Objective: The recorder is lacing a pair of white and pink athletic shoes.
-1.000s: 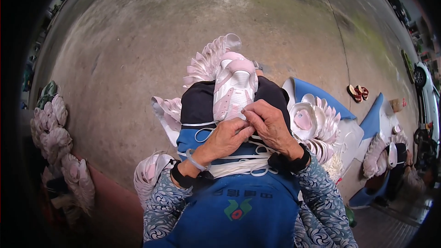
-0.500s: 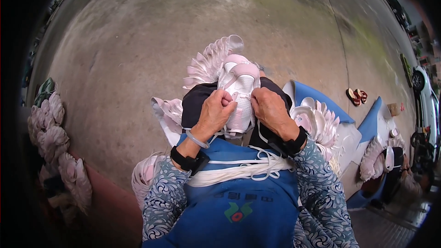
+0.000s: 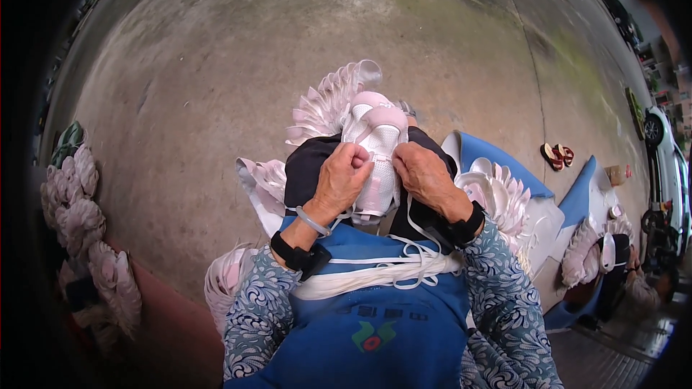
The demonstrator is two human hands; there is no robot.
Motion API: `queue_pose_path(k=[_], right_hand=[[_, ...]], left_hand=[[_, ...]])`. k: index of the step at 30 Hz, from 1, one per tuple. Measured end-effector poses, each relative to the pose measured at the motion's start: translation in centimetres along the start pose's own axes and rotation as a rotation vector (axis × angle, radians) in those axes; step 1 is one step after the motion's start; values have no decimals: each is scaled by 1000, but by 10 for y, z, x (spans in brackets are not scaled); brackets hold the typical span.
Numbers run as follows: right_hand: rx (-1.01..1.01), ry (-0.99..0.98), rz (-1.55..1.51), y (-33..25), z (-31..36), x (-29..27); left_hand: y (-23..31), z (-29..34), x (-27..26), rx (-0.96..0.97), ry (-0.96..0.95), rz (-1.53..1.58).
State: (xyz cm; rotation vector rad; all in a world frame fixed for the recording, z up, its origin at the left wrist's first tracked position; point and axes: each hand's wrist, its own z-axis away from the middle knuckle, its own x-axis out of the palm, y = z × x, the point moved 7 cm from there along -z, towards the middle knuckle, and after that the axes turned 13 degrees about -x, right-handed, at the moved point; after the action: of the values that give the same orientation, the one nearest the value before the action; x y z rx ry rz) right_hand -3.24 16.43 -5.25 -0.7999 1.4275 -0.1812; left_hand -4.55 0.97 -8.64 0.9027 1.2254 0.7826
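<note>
A pink and white mesh shoe upper lies between my knees, its padded collar at the far end. My left hand is closed in a pinch at its left eyelet edge. Opposite it, my right hand pinches at the right edge. White shoelace strands run down from both hands; the fingertips partly hide what they grip. Across my blue apron lies a thick bundle of white shoelaces, with loose loops on its right.
Stacked pink and white uppers fan out beyond my left knee; more uppers rest on a blue and white sheet at right. Bundled uppers stand far left. Sandals and a white car are at right.
The shoe upper has shifted slightly toward me. Both hands stay at its edges in nearly the same pinch, and the head view has tilted a little.
</note>
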Motion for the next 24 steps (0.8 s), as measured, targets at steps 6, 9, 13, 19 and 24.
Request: queue_pose_path(k=[6,9,13,19,24], right_hand=[[-31,-3,2,4,1,3],[-43,-4,-59,4,0,1],[-71,-39,-49,4,-1,4],[-118,-33,79,2,-1,6],[-152,-51,126,2,-3,7]], left_hand=[[14,1,0,116,-28,-3],[19,-1,2,152,-69,-41],[28,-2,5,289,-58,-165],[34,3,8,397,-16,-303],[32,3,9,410,0,-323]])
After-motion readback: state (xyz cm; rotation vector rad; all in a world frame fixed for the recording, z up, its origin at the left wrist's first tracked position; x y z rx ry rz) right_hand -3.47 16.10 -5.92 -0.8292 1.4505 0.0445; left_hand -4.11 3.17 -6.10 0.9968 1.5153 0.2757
